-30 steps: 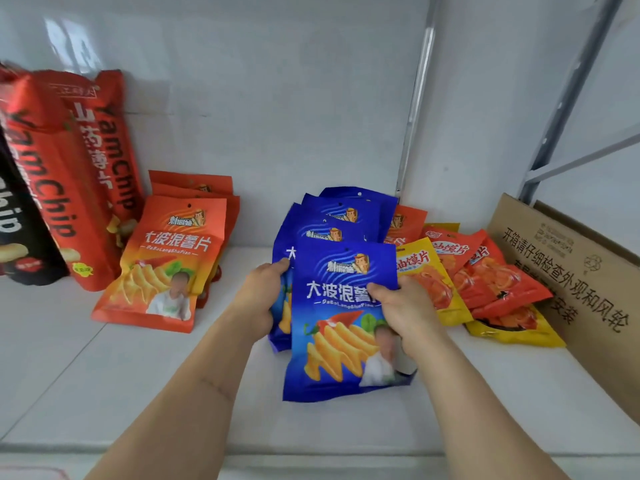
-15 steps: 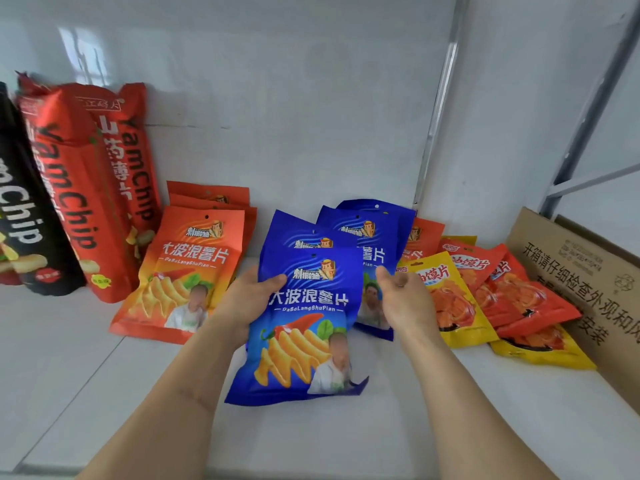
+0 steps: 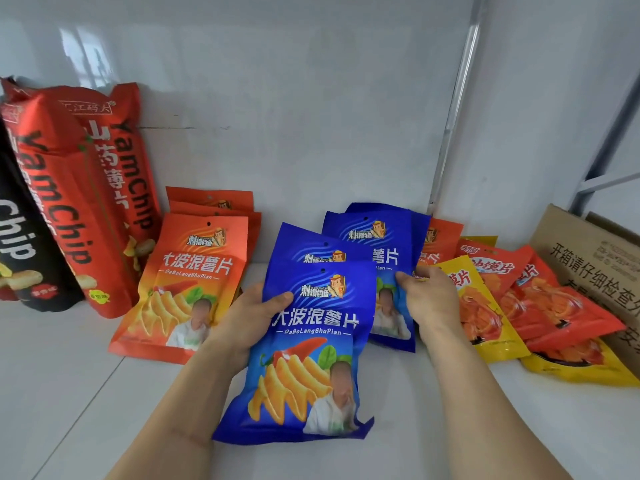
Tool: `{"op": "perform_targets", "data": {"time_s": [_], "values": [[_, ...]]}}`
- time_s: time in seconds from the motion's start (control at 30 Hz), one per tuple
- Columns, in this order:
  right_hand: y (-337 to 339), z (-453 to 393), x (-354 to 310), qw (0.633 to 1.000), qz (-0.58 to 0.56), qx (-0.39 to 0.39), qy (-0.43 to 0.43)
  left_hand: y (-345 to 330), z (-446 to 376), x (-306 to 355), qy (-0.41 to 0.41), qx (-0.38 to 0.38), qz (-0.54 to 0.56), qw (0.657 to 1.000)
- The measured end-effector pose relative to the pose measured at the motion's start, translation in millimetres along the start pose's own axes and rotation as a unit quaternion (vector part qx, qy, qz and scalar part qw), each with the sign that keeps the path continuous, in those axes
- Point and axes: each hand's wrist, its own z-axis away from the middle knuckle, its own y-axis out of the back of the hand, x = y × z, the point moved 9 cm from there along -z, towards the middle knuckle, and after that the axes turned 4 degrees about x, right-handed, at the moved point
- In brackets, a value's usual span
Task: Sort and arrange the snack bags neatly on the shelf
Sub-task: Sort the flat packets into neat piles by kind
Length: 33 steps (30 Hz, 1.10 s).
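Observation:
My left hand (image 3: 246, 322) grips a blue chip bag (image 3: 308, 355) by its left edge, thumb on the front, with a second blue bag behind it. My right hand (image 3: 427, 303) pinches the right edge of another blue bag (image 3: 388, 271) that leans further back with one more behind. A stack of orange chip bags (image 3: 187, 289) leans to the left. Yellow (image 3: 485, 313) and red (image 3: 554, 306) snack bags lie jumbled on the right.
Tall red YamChip bags (image 3: 79, 188) and a black one (image 3: 24, 251) stand at the far left. A cardboard box (image 3: 595, 265) sits at the right edge. The white shelf (image 3: 69, 393) has a back wall and a metal upright (image 3: 453, 109).
My left hand has taken the front blue bag and shifted it left. My right hand let go of it and moved back to the rear blue bag.

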Motion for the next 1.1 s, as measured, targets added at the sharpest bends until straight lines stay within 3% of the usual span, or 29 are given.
{"op": "perform_targets", "data": {"time_s": [0.4, 0.67, 0.83, 1.0, 1.1], "values": [[3, -8, 16, 0.992, -0.121, -0.023, -0.036, 10, -2, 8, -0.025, 0.042, 0.038, 0.998], [55, -14, 5, 0.991, -0.132, 0.021, -0.010, 43, -17, 21, -0.050, 0.170, 0.064, 0.982], [58, 6, -3, 0.975, -0.216, -0.056, -0.008, 41, -30, 39, -0.079, 0.198, -0.006, 0.977], [12, 43, -11, 0.983, -0.053, -0.157, 0.079, 23, -38, 40, -0.059, 0.178, 0.032, 0.982], [-9, 61, -11, 0.978, 0.036, -0.176, 0.107, 17, -37, 38, -0.053, 0.177, 0.046, 0.982]]}}
